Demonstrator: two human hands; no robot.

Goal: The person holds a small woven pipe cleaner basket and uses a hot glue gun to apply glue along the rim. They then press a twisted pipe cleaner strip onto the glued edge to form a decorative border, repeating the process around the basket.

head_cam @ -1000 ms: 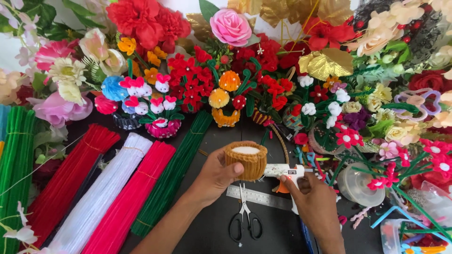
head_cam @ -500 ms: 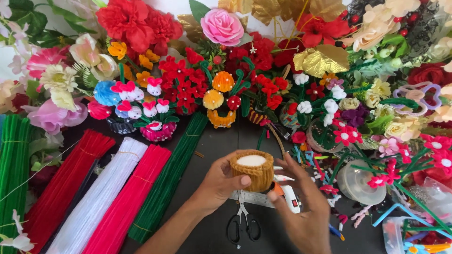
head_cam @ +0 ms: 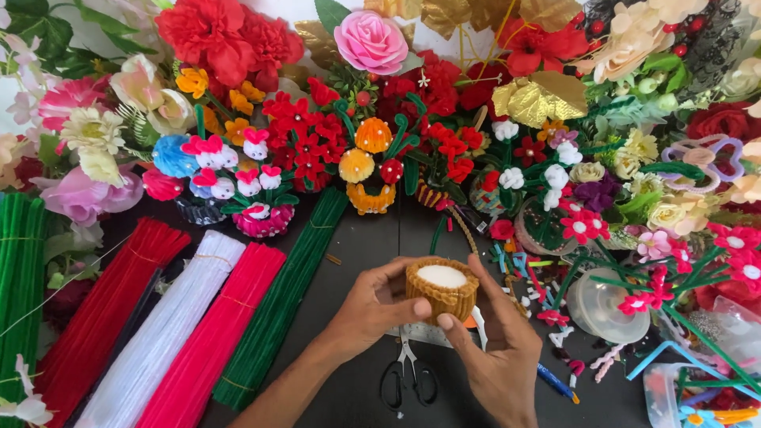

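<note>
Tan pipe-cleaner weave formed the small basket [head_cam: 441, 290], which had a white foam disc [head_cam: 441, 276] set into its open top. It was lifted above the dark surface [head_cam: 357, 238] near the middle of the scene, held between both hands. The left hand [head_cam: 374, 307] was closed on the basket's left side, thumb on the near wall and fingers curled around the far rim. The right hand [head_cam: 498, 349] gripped the basket's right side, its thumb pressed against the near lower edge and its fingers along the right wall.

Directly below the hands, black-handled scissors [head_cam: 408, 380] lay on the surface, partly over a white ruler [head_cam: 420, 336]. To the left, bundles of pipe cleaners lay side by side: a dark green bundle [head_cam: 285, 297] nearest the hands, then a pink-red bundle [head_cam: 210, 341], a white bundle [head_cam: 162, 333], a red bundle [head_cam: 103, 317] and a bright green bundle [head_cam: 20, 269] at the far left edge. A clear plastic lid [head_cam: 606, 305] sat to the right among loose pipe-cleaner flowers. Along the far side, artificial flowers crowded together, a pink rose [head_cam: 371, 40] among them.
</note>
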